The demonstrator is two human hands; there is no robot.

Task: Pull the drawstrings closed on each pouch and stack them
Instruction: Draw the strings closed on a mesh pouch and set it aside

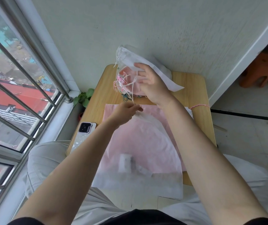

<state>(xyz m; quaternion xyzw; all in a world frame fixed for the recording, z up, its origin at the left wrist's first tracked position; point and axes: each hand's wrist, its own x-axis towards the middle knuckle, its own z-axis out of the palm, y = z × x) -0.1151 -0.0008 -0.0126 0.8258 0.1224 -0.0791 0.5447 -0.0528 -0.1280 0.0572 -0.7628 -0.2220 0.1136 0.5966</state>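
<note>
A translucent white fabric drawstring pouch (130,56) is showing pink through its mesh, with cream and pink cords (130,88). A pale pink sheer pouch (146,135) is lying on the light wooden table (193,88).

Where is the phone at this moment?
In the head view the phone lies face down on the near-left edge of the wooden table, beside the window, left of the large pink pouch and under the left forearm.

The right hand (151,85) holds a see-through pouch (130,62) up over the small wooden table (193,88). The left hand (126,111) pinches its pale string (132,90) — pulled tight. A big pink bag (139,143) lies flat below, with a phone (82,135) beside it.
</note>
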